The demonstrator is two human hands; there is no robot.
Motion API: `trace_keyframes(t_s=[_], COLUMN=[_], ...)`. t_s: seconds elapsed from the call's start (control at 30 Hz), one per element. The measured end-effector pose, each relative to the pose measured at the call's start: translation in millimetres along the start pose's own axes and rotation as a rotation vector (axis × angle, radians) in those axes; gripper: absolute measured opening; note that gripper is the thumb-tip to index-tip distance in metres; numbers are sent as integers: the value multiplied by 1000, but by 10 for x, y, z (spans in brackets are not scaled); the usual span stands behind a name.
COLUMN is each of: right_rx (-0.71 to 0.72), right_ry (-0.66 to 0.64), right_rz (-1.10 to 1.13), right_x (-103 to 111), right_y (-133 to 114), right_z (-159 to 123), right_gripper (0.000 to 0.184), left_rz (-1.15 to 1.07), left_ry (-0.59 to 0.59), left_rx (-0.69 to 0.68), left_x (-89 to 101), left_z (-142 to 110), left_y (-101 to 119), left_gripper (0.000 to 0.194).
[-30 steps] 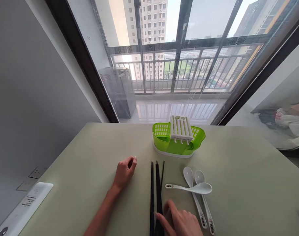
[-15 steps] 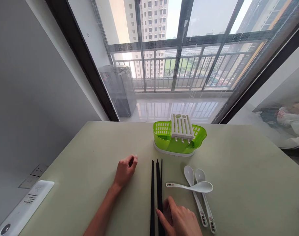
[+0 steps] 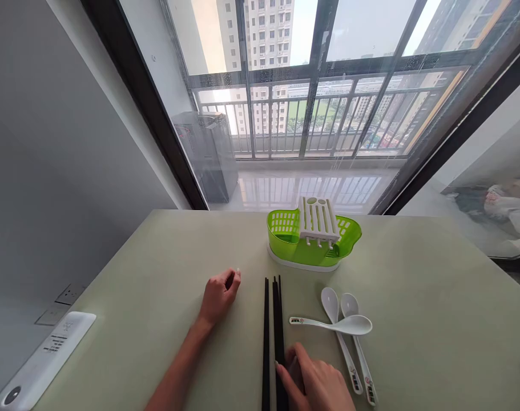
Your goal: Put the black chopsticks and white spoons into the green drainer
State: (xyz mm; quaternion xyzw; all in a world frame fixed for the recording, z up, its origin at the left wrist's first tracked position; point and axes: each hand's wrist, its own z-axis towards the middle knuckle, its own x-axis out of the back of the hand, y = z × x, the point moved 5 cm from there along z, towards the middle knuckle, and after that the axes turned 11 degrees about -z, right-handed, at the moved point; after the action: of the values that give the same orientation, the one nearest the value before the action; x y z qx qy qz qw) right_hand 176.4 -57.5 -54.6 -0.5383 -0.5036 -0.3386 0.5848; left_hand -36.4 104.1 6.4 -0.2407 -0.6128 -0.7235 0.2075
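Note:
My left hand (image 3: 219,294) rests on the table in a loose fist, thumb side up, with nothing visible in it. To its right, black chopsticks (image 3: 266,342) lie lengthwise. Beside that pair is a second bundle of black chopsticks (image 3: 278,319), its far tips slightly apart. Low in the view, my right hand (image 3: 315,377) is curled at the right side of this bundle, thumb and forefinger against the near part; the exact grip is partly hidden. White spoons lie right of it: one spoon (image 3: 356,325) crosses over a second spoon (image 3: 329,302) and a third spoon (image 3: 349,305).
A green utensil basket (image 3: 285,248) with a white slotted top (image 3: 318,220) and small hooks stands near the table's far edge. A white power strip or similar long device (image 3: 49,359) is at the left edge. A glass window (image 3: 319,114) rises behind the table (image 3: 178,245).
The chopsticks of the right bundle have drawn closer together at their far tips, under my right hand. My left hand and the spoons stay in place; the view has shifted slightly.

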Motion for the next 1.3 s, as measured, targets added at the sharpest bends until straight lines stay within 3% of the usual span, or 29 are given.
trace_keyframes(t_s=[0.53,1.0,1.17,1.3], right_rx=[27,-12,-121,-124], right_ry=[81,42,28,32], right_rz=[16,-66,-198,-266], right_x=[-57,-71,-76,-35], right_y=[41,2,-54,-117], right_z=[-35,-29,-29,-13], right_gripper=[22,14,10,11], left_rz=[12,17,15,21], left_ry=[6,5,4,4], left_rx=[-24,-28,-31,-35], left_x=[-3,-7,-8,-11], left_z=[4,1,-2,-5], left_y=[5,-3,3,4], left_gripper=[45,45,45,45])
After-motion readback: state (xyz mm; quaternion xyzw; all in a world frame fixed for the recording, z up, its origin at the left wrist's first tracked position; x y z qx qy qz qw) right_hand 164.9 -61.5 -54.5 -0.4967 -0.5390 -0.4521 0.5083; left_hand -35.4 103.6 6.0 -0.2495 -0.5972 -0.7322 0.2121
